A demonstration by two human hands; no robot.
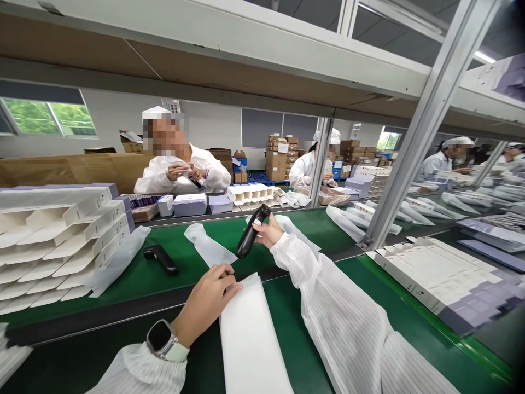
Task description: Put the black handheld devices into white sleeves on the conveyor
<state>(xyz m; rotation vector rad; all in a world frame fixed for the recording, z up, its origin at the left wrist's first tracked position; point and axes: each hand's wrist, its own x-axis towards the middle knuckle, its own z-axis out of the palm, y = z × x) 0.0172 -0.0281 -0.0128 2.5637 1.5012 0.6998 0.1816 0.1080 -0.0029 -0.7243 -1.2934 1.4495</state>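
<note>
My right hand [270, 232] is closed around a black handheld device [251, 232] with an angled head, holding it tilted above the green belt. My left hand [211, 295] has its fingers loosely bent and apart, with the thumb touching the top left corner of a stack of white translucent sleeves [254, 339]. A second black device [161, 258] lies on the belt to the left. Between it and my right hand rests a loose translucent sleeve [209, 246]. Another sleeve [296, 231] lies partly behind my right hand.
Open white and purple boxes [61, 241] are piled at the left. Flat cartons [447, 273] lie at the right. A metal post [426, 120] rises at the right, under an overhead shelf [229, 71]. Across the belt a co-worker [184, 158] handles a small item; others sit farther right.
</note>
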